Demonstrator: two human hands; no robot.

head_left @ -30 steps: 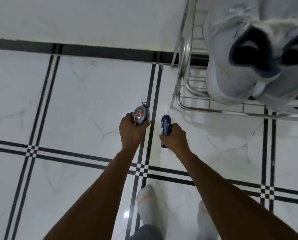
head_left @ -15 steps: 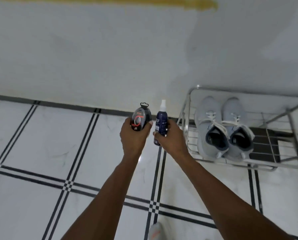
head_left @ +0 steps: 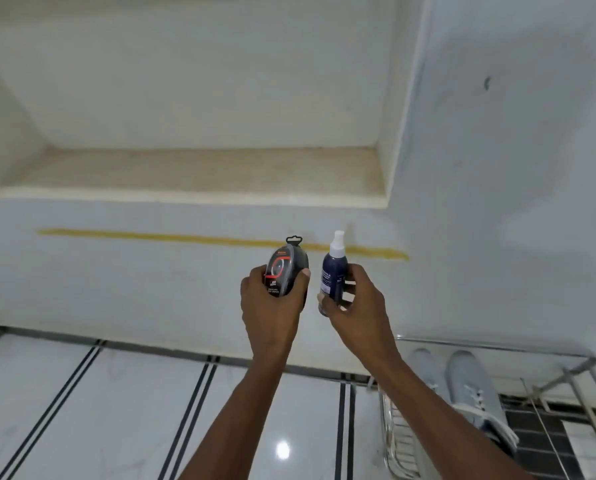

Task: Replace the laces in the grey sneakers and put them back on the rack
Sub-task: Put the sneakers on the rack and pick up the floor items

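- Two hands are raised in front of a pale wall, each with something in it, below a recessed shelf [head_left: 199,174] set into the wall.
- Left hand [head_left: 272,306]: its fingers are curled round a dark oval pack with red print [head_left: 284,270], thumb on one edge and fingertips on the other.
- Right hand [head_left: 355,306]: its fingers pinch a dark blue spray bottle [head_left: 334,271] low on its body, the white nozzle pointing up; the little finger looks loosely spread rather than pressed on.
- Grey sneakers [head_left: 469,386] already sit side by side on the metal rack [head_left: 580,362] at lower right, toes to the wall, with white laces in them; the right forearm hides part of the nearer shoe.
- By my reading the lacing and racking are done, and these two items are being carried toward the shelf to be put away.
- Risk: the bottle is gripped near its base, so it is top-heavy in the pinch and could tip or slip onto the glossy tiled floor [head_left: 82,410].
- Risk: it is tall and narrow, so set down crooked it may topple.
- Risk: the shelf lies above the hands, so a misjudged reach could knock either item against its front lip.
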